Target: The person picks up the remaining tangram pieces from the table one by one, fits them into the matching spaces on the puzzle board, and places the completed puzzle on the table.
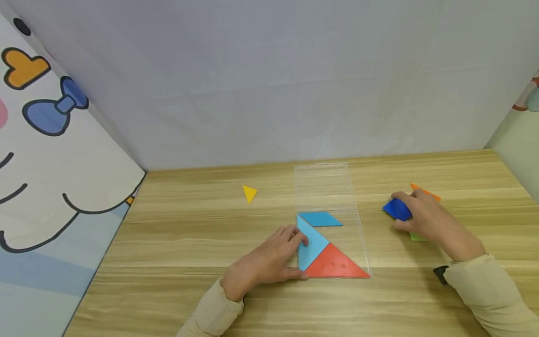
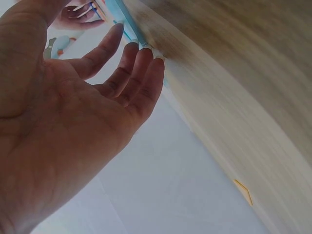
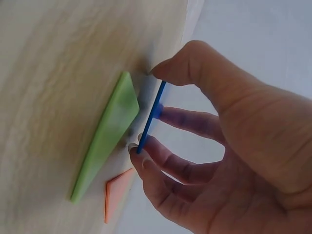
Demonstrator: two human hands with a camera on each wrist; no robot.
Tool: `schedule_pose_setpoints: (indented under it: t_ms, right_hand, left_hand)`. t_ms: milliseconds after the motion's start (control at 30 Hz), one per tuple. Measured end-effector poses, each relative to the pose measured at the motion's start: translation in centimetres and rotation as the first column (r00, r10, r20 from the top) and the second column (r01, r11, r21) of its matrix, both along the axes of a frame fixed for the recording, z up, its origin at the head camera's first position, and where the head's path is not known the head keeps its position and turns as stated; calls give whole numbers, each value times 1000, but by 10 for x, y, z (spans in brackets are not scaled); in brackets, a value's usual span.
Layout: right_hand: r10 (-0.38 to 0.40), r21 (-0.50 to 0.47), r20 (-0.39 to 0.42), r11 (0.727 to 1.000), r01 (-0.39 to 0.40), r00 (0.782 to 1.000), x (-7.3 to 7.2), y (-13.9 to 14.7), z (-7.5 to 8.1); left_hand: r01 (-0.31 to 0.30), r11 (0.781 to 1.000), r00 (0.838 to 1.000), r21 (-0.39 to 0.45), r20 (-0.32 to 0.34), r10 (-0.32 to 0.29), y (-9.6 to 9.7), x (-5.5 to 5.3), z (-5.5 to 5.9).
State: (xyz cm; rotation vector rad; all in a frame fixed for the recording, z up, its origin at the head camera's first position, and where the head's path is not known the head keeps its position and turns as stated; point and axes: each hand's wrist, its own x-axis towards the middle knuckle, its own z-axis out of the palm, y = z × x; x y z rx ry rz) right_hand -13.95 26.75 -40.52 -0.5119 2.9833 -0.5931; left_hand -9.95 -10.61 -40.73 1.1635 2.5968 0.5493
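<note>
- A wood-patterned tabletop (image 1: 168, 224) stretches under everything I touch.
- On it a clear plastic box (image 1: 355, 241) lies unfolded, one half beyond the other.
- My left hand (image 1: 269, 257) rests along the box's left edge, fingers loosely bent and gripping nothing, thumb at the near left corner.
- My right hand (image 1: 429, 220), well apart to the right, pinches a dark blue piece between thumb and fingertips; from this grip the box lies leftward, with my left hand the nearer to it.
- In the box's near half, a red triangle (image 1: 337, 264) lies along the near edge.
- A light blue triangle (image 1: 313, 245) fits against it, under my left fingertips.
- Beyond them is a slanted blue piece (image 1: 321, 218), long side running left to right.
- The dark blue piece (image 1: 397, 209) points a corner left; my fingers cover part, so I cannot tell its long axis.
- Near my right hand lie a green piece (image 3: 107, 134) and an orange piece (image 3: 116, 191).
- A small yellow triangle (image 1: 250, 193) sits left of the box.
</note>
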Motion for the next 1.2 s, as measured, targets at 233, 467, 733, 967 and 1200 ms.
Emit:
schedule_pose_setpoints:
  t_ms: [233, 467, 733, 967, 1200]
  right_hand:
    - [7, -4, -17, 1000, -7, 1000, 1, -4, -1]
    - [27, -10, -27, 1000, -28, 999, 4, -12, 0]
    - [38, -23, -45, 999, -39, 998, 8, -21, -1]
    - [73, -27, -59, 997, -75, 996, 10, -29, -1]
    - [102, -23, -92, 994, -105, 991, 13, -37, 0]
  left_hand:
    - [1, 1000, 1000, 1, -1, -1, 0, 0, -1]
    - [-3, 1000, 1000, 0, 4, 3, 0, 0, -1]
    - [7, 1000, 1000, 13, -6, -7, 0, 0, -1]
    - [12, 1000, 1000, 14, -17, -11, -1, 0, 0]
    - [12, 1000, 1000, 12, -10, -12, -1, 1, 0]
